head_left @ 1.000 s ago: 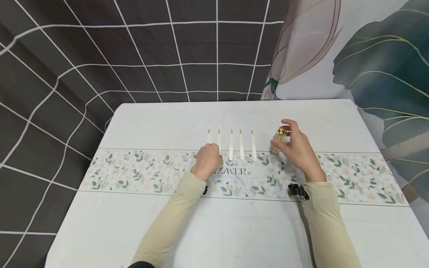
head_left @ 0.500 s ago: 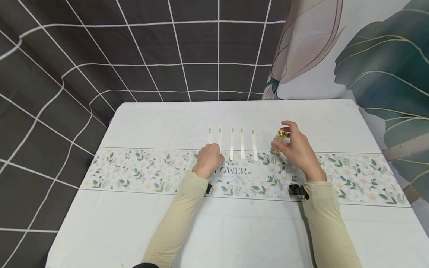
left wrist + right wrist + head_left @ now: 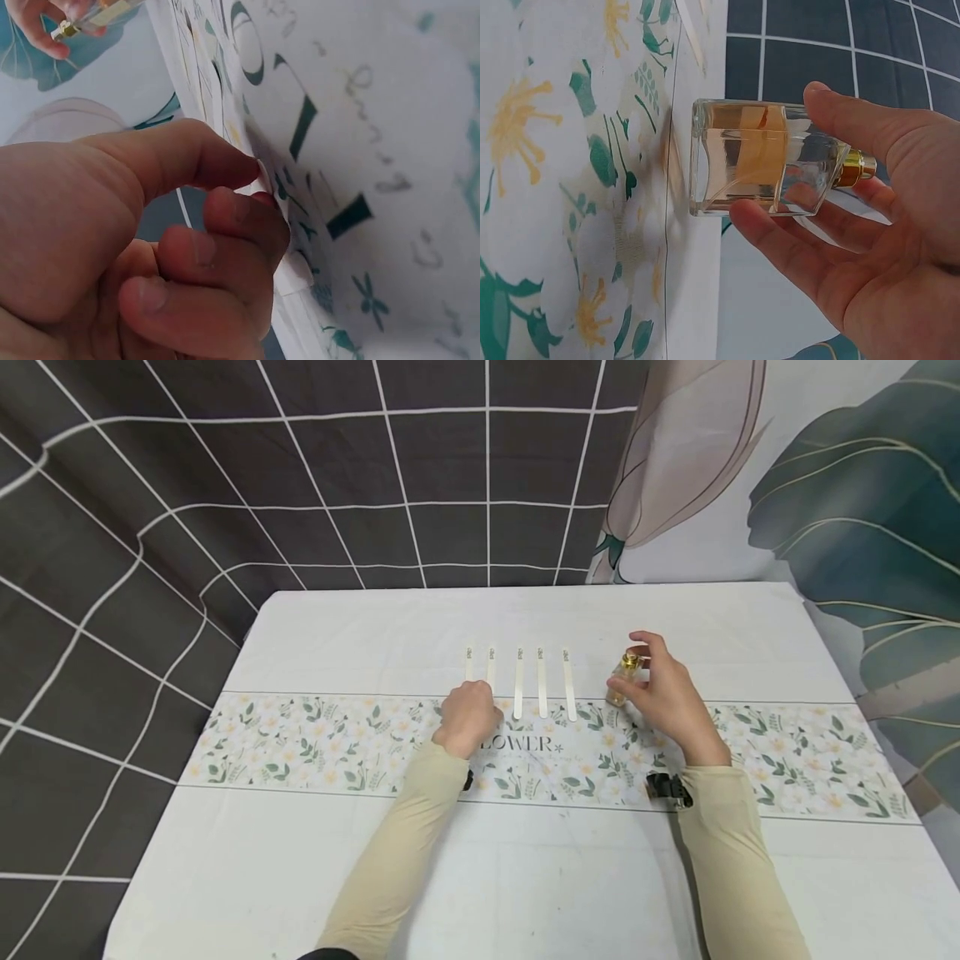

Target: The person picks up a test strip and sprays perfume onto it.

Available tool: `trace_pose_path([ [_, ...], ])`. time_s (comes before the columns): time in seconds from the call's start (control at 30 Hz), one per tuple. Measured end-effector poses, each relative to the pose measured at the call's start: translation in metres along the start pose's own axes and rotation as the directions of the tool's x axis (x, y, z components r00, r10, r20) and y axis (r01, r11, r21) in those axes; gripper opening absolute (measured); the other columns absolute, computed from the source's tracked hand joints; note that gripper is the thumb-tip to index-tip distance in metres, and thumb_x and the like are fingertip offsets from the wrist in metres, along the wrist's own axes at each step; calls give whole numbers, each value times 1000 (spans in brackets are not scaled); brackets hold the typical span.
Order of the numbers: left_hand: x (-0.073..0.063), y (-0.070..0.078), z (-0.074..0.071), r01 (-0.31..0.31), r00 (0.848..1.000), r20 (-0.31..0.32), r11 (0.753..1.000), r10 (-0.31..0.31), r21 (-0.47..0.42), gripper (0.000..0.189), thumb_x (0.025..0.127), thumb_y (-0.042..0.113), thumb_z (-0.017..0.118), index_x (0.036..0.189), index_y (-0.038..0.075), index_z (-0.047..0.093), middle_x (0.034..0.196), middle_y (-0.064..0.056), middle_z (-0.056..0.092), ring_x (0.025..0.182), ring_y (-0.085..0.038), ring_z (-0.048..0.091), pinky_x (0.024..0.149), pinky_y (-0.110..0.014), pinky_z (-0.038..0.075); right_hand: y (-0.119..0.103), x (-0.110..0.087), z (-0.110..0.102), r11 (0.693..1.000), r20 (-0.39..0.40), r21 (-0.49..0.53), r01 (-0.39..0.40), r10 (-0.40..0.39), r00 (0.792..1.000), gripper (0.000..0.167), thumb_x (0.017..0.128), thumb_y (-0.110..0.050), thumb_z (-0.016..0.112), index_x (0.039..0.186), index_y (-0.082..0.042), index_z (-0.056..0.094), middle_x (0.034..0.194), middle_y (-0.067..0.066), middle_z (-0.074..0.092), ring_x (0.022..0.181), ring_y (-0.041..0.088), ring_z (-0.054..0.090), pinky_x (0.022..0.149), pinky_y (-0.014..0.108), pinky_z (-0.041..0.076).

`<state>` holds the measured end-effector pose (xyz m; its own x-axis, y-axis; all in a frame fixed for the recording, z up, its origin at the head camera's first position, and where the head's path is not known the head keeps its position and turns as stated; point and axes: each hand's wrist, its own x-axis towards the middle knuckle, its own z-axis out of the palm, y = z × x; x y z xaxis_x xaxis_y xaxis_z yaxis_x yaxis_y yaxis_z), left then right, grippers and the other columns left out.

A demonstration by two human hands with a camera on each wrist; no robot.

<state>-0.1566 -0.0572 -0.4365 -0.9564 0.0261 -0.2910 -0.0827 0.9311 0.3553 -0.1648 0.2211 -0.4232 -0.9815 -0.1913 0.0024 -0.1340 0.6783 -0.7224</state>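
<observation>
Several slim white paper test strips (image 3: 519,687) lie side by side on the table, each with small dark print at its far end. My left hand (image 3: 469,718) lies over the near ends of the two leftmost strips. In the left wrist view its thumb and index finger pinch the end of a white strip (image 3: 263,178); the other fingers are curled. My right hand (image 3: 671,702) holds a clear glass perfume bottle (image 3: 742,161) between thumb and fingers. Amber liquid and a gold spray top (image 3: 856,169) show. The bottle is upright; I cannot tell whether its base touches the table.
A floral printed band (image 3: 300,739) with lettering runs across the white table cover (image 3: 555,877). Behind the table hangs a dark cloth with a white grid (image 3: 442,460); a leaf-patterned cloth (image 3: 862,518) hangs at the right. Black wrist bands sit on both wrists.
The left hand has shifted very slightly right in the head view, along with a small shift of the whole view. The right hand and perfume bottle look unmoved.
</observation>
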Motion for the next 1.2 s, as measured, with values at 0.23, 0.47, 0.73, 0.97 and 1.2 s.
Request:
trace_pose_path([
  [0.23, 2, -1, 0, 2, 1000, 19, 1000, -1, -20, 20, 96, 12, 66, 101, -7, 73, 61, -6, 58, 43, -15, 52, 39, -25, 41, 1, 0, 1, 1000, 2, 2, 7, -7, 1000, 78, 99, -22, 69, 159, -5, 22, 146, 29, 47, 107, 49, 64, 87, 60, 53],
  [0.47, -2, 1, -2, 0, 1000, 10, 1000, 0, -11, 22, 94, 13, 69, 102, -7, 73, 61, -7, 59, 45, -16, 53, 42, -26, 41, 2, 0, 0, 1000, -5, -13, 10, -10, 1000, 78, 99, -21, 70, 159, -4, 22, 146, 29, 48, 106, 47, 64, 86, 59, 53],
  [0.73, -2, 4, -3, 8, 1000, 9, 999, -9, 37, 19, 92, 12, 72, 101, -4, 74, 63, -7, 60, 50, -19, 56, 44, -29, 43, 2, 0, 1, 1000, -4, -15, 9, -10, 1000, 78, 98, -22, 70, 159, -5, 23, 146, 29, 49, 103, 45, 64, 85, 57, 53],
  [0.97, -3, 8, 1, -1, 999, -54, 986, 10, 166, 18, 95, 16, 71, 99, -1, 75, 75, -12, 70, 55, -19, 60, 46, -30, 50, 2, 0, 0, 1000, -4, -14, 17, -17, 1000, 78, 99, -22, 70, 158, -4, 23, 145, 29, 49, 102, 44, 65, 84, 57, 53],
  [1.2, -3, 8, 3, 16, 982, -190, 984, 18, 177, 19, 96, 16, 70, 90, -1, 73, 78, -15, 72, 59, -21, 65, 48, -31, 52, 3, -1, -2, 1000, 1, -5, 17, -17, 1000, 77, 99, -23, 69, 158, -4, 22, 146, 29, 48, 105, 46, 65, 86, 59, 53],
])
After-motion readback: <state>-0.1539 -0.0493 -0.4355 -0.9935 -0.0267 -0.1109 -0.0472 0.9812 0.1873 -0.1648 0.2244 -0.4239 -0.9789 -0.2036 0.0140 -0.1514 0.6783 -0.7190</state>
